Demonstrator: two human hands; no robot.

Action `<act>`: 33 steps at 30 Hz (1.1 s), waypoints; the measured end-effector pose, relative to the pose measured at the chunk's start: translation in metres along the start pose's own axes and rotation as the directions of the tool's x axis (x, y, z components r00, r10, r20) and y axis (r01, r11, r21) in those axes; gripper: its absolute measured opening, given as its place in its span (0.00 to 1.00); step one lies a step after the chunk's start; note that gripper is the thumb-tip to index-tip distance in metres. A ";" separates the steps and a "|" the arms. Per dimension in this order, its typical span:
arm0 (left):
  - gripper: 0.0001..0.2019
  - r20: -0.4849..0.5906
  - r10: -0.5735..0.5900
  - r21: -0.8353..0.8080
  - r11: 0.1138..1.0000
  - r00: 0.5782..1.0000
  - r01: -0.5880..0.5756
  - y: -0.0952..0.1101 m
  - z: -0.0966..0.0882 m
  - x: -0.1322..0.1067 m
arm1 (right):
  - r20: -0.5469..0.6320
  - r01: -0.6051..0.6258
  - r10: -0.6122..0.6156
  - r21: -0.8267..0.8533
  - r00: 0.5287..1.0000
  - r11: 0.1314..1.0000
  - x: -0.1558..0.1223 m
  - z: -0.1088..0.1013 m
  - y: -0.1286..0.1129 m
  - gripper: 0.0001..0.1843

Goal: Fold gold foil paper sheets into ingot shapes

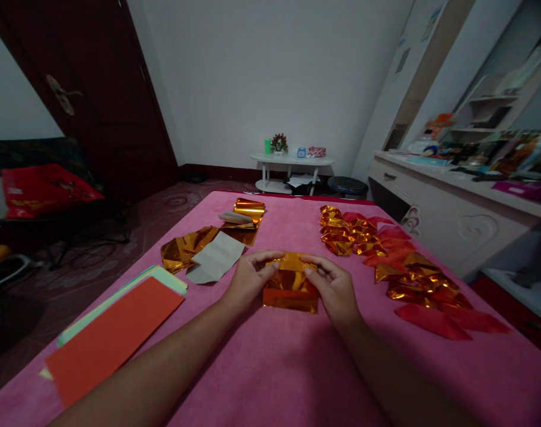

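Observation:
Over the middle of the pink-covered table, both hands hold a sheet of shiny gold foil paper (292, 287), partly folded, with a flap toward me. My left hand (255, 274) pinches its left side, thumb on top and fingers behind. My right hand (335, 287) grips the right side in the same way. Just left of my left hand lies a grey-white sheet (218, 257), beside crumpled gold foil (188, 246). Behind them is a roll of gold foil (249, 209). On the right lie several folded gold foil pieces (337, 231) and red pieces (435, 320).
At the table's left is a stack of coloured paper with an orange sheet (119, 332) on top. A pink cloth (288, 367) covers the table. Beyond stand a small white table (292, 159) and a dark round stool (348, 186). A white cabinet (452, 207) is at the right.

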State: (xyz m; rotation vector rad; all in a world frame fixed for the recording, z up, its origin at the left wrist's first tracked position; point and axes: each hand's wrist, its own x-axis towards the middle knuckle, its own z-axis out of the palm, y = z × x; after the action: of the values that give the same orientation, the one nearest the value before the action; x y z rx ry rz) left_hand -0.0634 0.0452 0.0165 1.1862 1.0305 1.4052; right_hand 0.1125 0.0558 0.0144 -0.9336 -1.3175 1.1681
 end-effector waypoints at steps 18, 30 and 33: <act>0.10 -0.027 0.082 0.150 0.986 0.996 -0.077 0.007 0.000 -0.002 | -0.041 0.044 -0.046 -0.046 0.998 0.998 0.004 0.000 0.001 0.13; 0.09 -0.064 0.124 0.159 0.981 0.990 -0.113 0.002 0.000 -0.001 | -0.126 0.016 -0.012 0.029 0.992 0.999 0.004 -0.001 0.001 0.13; 0.17 -0.080 0.136 0.077 0.989 0.988 -0.129 0.001 0.001 -0.001 | -0.140 0.044 -0.037 0.048 0.989 0.998 0.004 0.000 0.000 0.15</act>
State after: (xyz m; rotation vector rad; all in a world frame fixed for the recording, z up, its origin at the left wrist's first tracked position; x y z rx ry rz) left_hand -0.0628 0.0442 0.0172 1.2759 1.0855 1.5451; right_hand 0.1120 0.0592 0.0151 -0.9306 -1.1841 1.0808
